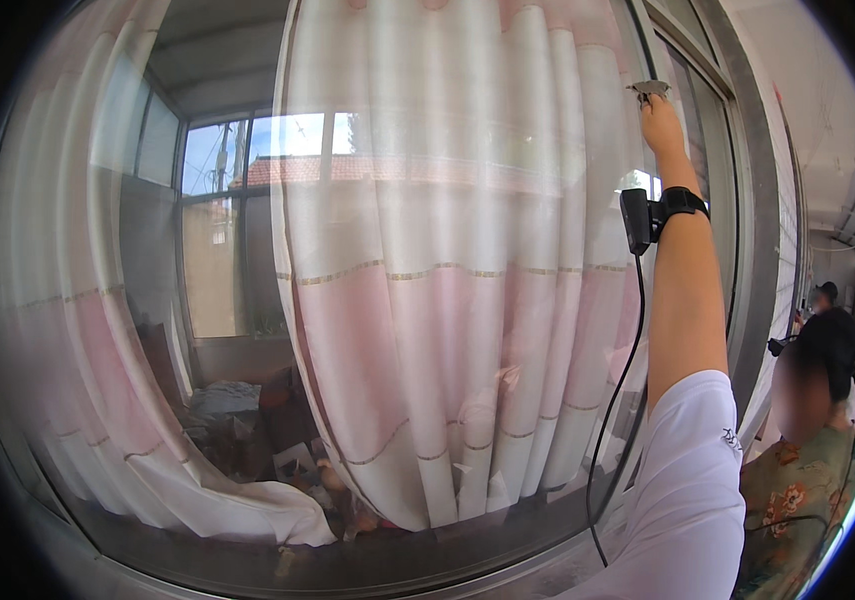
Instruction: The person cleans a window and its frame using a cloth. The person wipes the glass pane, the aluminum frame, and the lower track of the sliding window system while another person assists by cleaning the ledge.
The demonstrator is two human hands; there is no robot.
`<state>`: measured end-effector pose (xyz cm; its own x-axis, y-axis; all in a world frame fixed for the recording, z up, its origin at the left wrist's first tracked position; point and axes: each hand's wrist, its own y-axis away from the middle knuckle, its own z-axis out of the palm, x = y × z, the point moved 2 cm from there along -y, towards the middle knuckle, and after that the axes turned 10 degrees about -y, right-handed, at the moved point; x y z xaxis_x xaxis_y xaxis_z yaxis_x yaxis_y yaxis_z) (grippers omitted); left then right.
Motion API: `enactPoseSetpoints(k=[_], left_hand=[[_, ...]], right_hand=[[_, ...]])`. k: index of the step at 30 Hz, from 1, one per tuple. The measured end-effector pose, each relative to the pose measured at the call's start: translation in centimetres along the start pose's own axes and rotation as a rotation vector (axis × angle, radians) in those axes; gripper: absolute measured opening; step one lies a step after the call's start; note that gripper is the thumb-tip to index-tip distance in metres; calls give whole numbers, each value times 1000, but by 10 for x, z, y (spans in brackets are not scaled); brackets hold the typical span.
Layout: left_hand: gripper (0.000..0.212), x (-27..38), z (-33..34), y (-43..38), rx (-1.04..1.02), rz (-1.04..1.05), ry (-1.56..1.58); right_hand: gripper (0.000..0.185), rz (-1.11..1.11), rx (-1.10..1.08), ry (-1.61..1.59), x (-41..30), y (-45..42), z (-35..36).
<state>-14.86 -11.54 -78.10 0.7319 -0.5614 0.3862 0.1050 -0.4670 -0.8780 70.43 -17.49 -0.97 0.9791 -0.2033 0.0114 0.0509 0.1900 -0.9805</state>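
My right hand (658, 120) is raised high at the right edge of a large window pane, its fingers closed on a grey cloth (649, 91) held against the glass near the frame. A black device (636, 221) is strapped to my right forearm, and a black cable (631, 360) hangs from it. Behind the glass hang white and pink curtains (435, 315), with another curtain (112, 360) at the left. My left hand is out of view.
The metal window frame (754, 225) runs down the right side, and a sill (149, 581) lies below the pane. Close on my right stands a person in a flowered green top (795, 495), with another person (823, 296) farther back. Assorted items lie behind the glass.
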Motion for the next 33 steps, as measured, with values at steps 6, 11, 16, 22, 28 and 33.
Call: enactPoseSetpoints(k=[6, 11, 16, 22, 28, 33], left_hand=[[32, 74, -16, -21, -261, -747, -35], [32, 61, -33, -27, -299, -668, 10], [31, 55, -50, -28, -351, -731, 45], [31, 21, -72, -5, -380, -756, 123], [33, 32, -91, -23, -359, -812, 110], [35, 50, -72, -29, -364, -787, 134]], right_hand=[[25, 114, -29, -114, -56, 39, -32], [27, -120, 141, -338, -183, 39, -25], [34, -388, 186, -525, -377, 39, -9], [33, -616, 197, -633, -585, 103, -15], [25, -838, 30, -782, -668, 174, -30], [28, -807, 143, -645, -618, 128, -16]])
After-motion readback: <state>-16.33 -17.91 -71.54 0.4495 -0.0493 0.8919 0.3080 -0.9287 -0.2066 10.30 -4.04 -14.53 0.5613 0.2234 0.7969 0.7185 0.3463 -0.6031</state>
